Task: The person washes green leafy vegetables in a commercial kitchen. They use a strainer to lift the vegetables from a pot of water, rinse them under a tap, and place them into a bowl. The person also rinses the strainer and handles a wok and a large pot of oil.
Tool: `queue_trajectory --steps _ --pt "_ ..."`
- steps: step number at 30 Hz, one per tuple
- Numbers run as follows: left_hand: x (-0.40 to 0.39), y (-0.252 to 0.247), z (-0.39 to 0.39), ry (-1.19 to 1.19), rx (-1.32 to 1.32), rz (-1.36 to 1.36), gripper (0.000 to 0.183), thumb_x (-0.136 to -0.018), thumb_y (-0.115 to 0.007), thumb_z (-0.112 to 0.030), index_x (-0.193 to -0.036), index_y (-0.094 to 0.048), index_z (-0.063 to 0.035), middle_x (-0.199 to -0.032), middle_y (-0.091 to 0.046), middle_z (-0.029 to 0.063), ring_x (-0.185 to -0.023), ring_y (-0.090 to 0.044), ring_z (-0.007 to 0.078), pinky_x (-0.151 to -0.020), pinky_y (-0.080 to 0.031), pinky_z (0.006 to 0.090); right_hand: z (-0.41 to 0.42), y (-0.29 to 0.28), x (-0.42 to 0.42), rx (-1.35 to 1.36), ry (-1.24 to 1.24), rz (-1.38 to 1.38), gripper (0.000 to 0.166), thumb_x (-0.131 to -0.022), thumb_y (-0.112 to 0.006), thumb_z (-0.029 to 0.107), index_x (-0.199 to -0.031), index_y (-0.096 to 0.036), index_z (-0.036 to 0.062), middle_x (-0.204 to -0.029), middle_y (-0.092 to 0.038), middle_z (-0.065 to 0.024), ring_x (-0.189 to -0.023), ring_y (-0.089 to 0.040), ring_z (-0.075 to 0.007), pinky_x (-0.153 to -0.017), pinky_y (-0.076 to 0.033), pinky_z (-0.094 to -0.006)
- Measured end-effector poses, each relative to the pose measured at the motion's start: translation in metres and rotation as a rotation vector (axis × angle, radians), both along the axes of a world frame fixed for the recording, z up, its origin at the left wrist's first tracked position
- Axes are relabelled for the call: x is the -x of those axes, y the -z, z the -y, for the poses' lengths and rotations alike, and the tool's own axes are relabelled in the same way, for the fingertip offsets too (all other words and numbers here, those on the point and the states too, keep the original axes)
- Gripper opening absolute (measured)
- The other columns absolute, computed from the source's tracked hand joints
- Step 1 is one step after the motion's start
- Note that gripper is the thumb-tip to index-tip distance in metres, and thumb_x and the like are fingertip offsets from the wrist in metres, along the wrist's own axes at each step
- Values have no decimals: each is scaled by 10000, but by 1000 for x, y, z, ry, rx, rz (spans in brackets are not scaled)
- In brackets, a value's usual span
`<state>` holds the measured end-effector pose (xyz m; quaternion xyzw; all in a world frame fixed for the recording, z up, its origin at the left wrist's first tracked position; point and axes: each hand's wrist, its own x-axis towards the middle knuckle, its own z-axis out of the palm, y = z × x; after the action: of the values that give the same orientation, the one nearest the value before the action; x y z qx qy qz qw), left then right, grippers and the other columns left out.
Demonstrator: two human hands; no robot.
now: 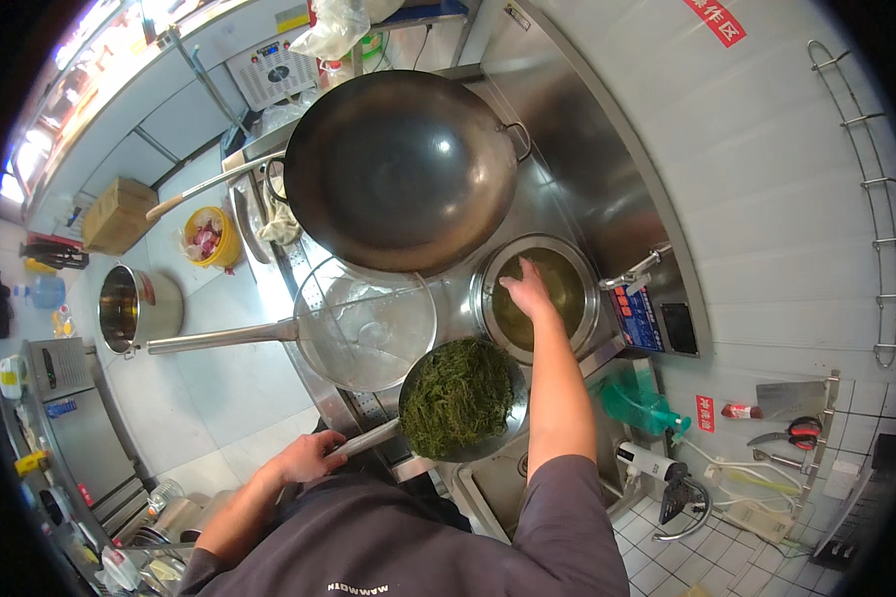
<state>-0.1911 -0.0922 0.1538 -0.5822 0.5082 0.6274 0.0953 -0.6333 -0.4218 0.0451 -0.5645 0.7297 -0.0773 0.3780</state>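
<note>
My left hand [313, 457] grips the metal handle [367, 439] of a round strainer or pan [520, 429]. A heaped mass of dark green, stringy herbs [457, 399] fills its bowl, hiding the inside. My right hand [529, 289] is over a round steel pot [591, 306] of yellow-green liquid [567, 291]; nothing shows in it, and its thumb and finger are spread. Whether the fingertips touch the liquid is unclear. Left of the pot, a large fine-mesh skimmer [366, 336] lies across the steel stove top, its long handle [220, 338] jutting out over the floor.
A big iron wok [396, 172] sits beyond the skimmer. A faucet [635, 272] juts toward the pot from the steel backsplash. A sink [493, 485] lies close by my body. On the floor stand a tall steel pot [149, 306], a yellow bucket [231, 242] and a cardboard box [122, 215].
</note>
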Motion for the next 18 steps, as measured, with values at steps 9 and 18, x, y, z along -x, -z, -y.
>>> queue_trajectory --steps 9,18 --pt "8 3 0 -34 -35 -15 561 -982 -708 -383 -1442 -605 -78 -1288 -728 205 -1203 -692 364 -1039 -540 439 -7 55 20 -255 18 382 847 -1025 -598 487 -1636 -333 -37 -1680 -386 -238 -1574 -346 -360 -1275 -283 -413" --pt "11 -4 13 -27 -55 5 526 -987 -717 -340 -1431 -611 -79 -1193 -766 186 -1080 -736 311 -958 -567 422 -55 30 26 -203 -88 94 711 -1088 -442 575 -1466 -583 -10 -1437 -636 -258 -1326 -599 -413 -1120 -443 -433"
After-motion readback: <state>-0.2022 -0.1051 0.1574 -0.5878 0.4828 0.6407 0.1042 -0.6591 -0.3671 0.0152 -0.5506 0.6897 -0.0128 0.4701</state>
